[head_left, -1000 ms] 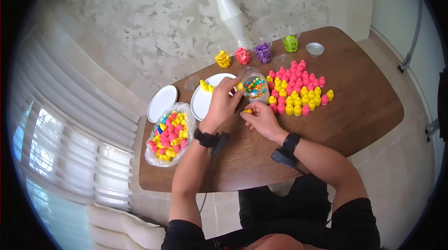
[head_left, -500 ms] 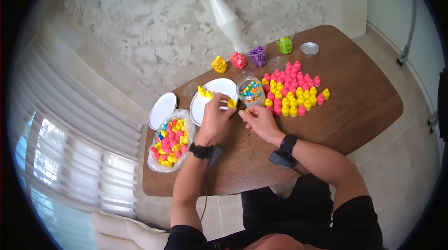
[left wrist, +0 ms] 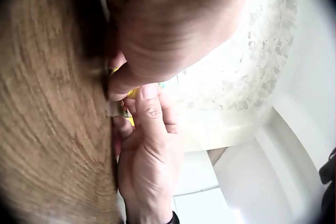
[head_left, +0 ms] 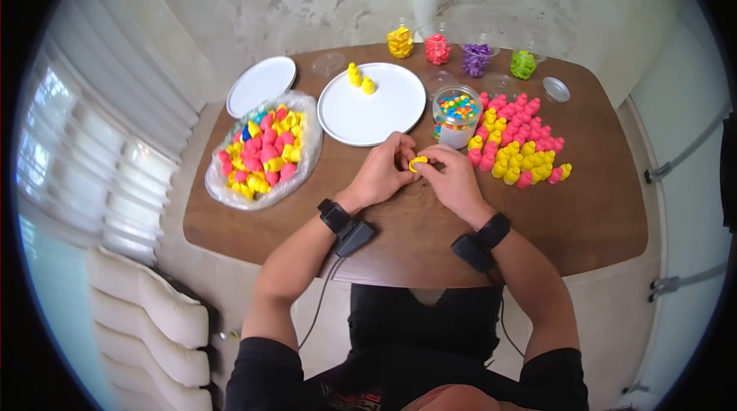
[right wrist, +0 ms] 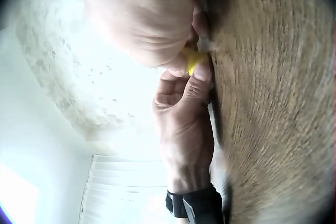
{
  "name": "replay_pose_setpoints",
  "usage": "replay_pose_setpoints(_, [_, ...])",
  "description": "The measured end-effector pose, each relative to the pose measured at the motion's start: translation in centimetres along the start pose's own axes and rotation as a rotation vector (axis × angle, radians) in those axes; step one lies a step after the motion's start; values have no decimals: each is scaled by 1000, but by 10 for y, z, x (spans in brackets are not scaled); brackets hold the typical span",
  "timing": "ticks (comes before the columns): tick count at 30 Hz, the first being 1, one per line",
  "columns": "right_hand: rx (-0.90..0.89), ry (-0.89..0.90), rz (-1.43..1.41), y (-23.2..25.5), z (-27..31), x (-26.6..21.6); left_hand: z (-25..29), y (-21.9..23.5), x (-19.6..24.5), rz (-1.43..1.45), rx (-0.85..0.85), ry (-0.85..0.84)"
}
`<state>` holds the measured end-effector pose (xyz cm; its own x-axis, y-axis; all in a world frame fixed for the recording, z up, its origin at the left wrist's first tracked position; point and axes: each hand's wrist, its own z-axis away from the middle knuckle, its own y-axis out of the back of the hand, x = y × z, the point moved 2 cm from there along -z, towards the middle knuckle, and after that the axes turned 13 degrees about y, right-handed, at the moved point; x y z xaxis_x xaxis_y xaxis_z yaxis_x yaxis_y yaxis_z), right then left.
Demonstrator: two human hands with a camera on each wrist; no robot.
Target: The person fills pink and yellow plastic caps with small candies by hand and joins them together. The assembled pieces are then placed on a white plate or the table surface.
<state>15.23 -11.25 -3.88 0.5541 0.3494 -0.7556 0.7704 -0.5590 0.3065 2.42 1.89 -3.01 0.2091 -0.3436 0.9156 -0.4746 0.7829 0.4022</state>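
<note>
Both hands meet over the table in front of the white plate (head_left: 371,133). A small yellow piece (head_left: 418,162) is between them, pinched by the fingers of my left hand (head_left: 381,173) and the thumb and fingers of my right hand (head_left: 453,181). In the right wrist view the yellow piece (right wrist: 195,60) shows between the fingertips; in the left wrist view the hands mostly cover it. Two yellow figures (head_left: 355,75) stand on the plate. Just behind my right hand is a clear jar (head_left: 456,135) of colourful beads.
An open plastic bag (head_left: 305,151) of yellow and pink pieces lies at left, beside white lids (head_left: 261,87). Pink and yellow bottle-shaped figures (head_left: 530,151) stand in a group at right. Cups of yellow (head_left: 400,42), pink, purple and green pieces line the back edge, near a round silver lid (head_left: 556,89).
My left hand has come over from the plate's edge to my right hand, bringing its yellow piece. The fingers of both hands now meet at it. The head view has shifted.
</note>
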Motion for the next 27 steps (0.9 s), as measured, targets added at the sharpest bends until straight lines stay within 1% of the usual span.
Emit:
replay_pose_setpoints(3, [10, -21, -46, -3, 1, 3, 6, 1, 12, 2, 19, 27])
replay_pose_setpoints(4, [18, -34, -81, -5, -1, 2, 6, 1, 10, 6, 26, 6])
replay_pose_setpoints(7, [-4, -66, -6, -5, -4, -9, 7, 1, 8, -20, 43, -10])
replay_pose_setpoints(11, [-28, -24, 67, -6, -4, -5, 7, 1, 7, -17, 49, -10])
replay_pose_setpoints(17, [7, -12, -22, -8, -1, -1, 9, 2, 8, -17, 36, 11])
replay_pose_setpoints(20, [-27, 52, 0, -6, -4, -8, 9, 2, 7, -19, 45, -28])
replay_pose_setpoints(23, [-44, 2, 32, -6, -5, -18, 9, 0, 6, -19, 51, -18])
replay_pose_setpoints(27, [-34, 18, 184, -8, -2, -12, 9, -1, 6, 21, 32, 18])
